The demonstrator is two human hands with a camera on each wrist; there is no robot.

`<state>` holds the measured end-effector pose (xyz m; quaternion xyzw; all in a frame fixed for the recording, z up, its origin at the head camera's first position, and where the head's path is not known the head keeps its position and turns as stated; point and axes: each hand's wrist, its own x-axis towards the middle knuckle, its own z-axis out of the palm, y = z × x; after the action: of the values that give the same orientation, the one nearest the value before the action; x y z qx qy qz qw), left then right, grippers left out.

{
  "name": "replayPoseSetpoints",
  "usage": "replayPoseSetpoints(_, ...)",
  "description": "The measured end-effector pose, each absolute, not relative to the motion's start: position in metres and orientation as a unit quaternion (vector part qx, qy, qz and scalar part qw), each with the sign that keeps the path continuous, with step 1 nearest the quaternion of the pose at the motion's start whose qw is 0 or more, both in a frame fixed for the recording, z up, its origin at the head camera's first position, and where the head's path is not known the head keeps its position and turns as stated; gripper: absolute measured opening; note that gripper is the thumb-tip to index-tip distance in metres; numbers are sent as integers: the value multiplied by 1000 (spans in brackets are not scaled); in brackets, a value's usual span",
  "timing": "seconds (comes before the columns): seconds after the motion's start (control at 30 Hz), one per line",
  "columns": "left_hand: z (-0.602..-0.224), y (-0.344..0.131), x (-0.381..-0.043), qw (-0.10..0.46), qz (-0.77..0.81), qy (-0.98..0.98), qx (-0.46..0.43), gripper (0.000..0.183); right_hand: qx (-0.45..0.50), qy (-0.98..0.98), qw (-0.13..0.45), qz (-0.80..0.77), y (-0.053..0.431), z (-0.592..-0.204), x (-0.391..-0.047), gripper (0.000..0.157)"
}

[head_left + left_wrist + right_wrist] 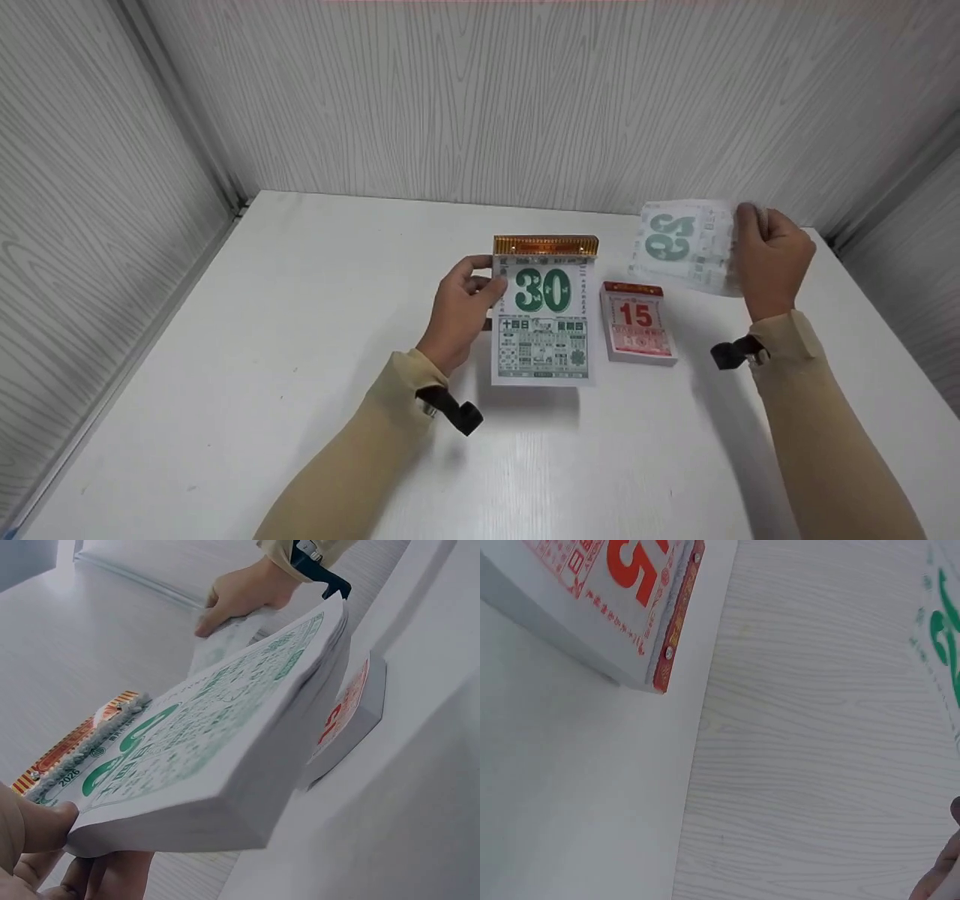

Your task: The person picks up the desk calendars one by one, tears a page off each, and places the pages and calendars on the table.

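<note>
My left hand (459, 315) grips a thick tear-off calendar (544, 345) by its left edge, thumb on the front and fingers behind. Its top page carries a green 30, and an orange-gold band (546, 246) runs along the top. A shadow falls on the table below this block, which is tilted up. Off to the right, my right hand (772, 259) pinches thin loose calendar paper (675, 244) with a green numeral turned sideways. Between the hands, a smaller tear-off calendar (637, 326) with a red 15 lies face up on the table.
The white table (247, 360) ends at a pale wood-grain wall (480, 105) at the back. Further panels (67, 225) rise on the left and right sides. A black wrist mount (454, 411) sticks out from the left sleeve, and another (735, 352) from the right.
</note>
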<state>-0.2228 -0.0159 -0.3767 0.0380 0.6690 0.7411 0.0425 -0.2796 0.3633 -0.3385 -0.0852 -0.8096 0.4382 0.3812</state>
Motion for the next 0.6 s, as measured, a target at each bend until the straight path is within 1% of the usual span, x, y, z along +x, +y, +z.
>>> replayPoseSetpoints(0.1,-373,-18,-223,46,739,672,35,34,-68,-797,402,446,349,-332,-274,42)
replayPoseSetpoints(0.27,-373,-20,-224,42,742,668,35,33,-35,-781,415,466,311,-316,-251,32)
replayPoseSetpoints(0.43,-374,-21,-223,41,742,668,35,34,-6,-782,402,477,290,-315,-240,31)
replayPoseSetpoints(0.6,-373,-21,-222,42,738,672,43,36,1,-784,377,493,287,-328,-247,33)
